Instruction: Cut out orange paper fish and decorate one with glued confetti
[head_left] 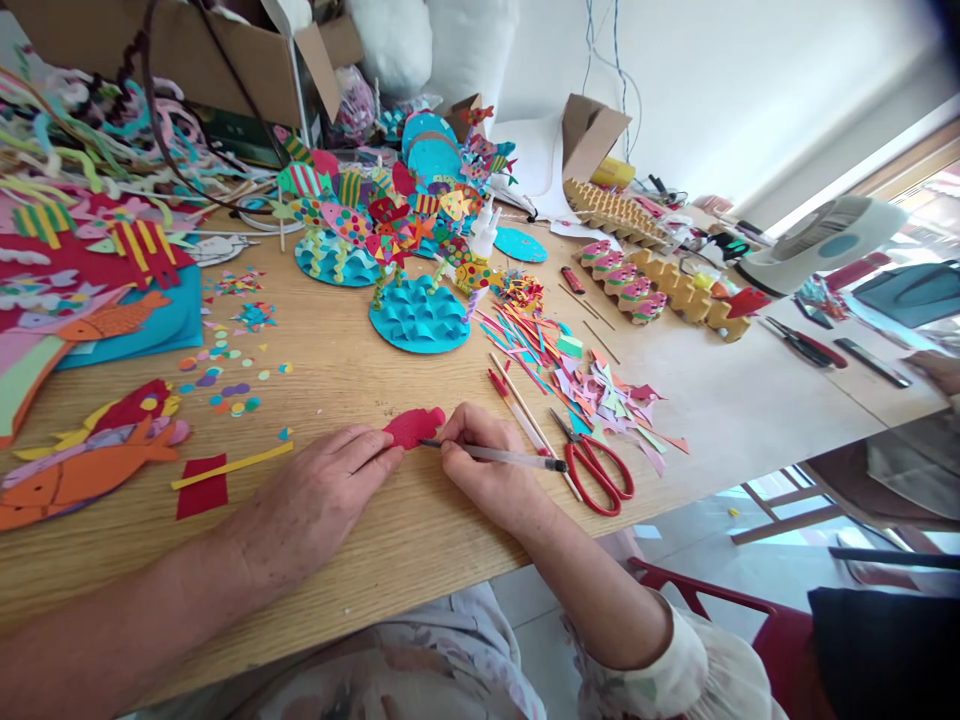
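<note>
A small red paper cut-out (411, 428), shaped like a fish, lies on the wooden table in front of me. The fingers of my left hand (315, 495) lie stretched out and press down its left end; the thumb is hidden. My right hand (487, 462) is closed around a pen (510, 457) with a clear barrel and black end. Its dark tip touches the lower edge of the cut-out. Right of this hand lie a red pen (519, 410), a thin wooden stick (536, 425) and red-handled scissors (596, 470).
Paper fish (82, 470), a yellow strip (232, 466) over a red square (201, 488) and paper dots (232, 390) lie leftward. Blue round bases (420, 318) with fish stand behind, near paper scraps (607, 390). Egg cartons (686, 295) sit right; another person's hand (937, 370) shows at the edge.
</note>
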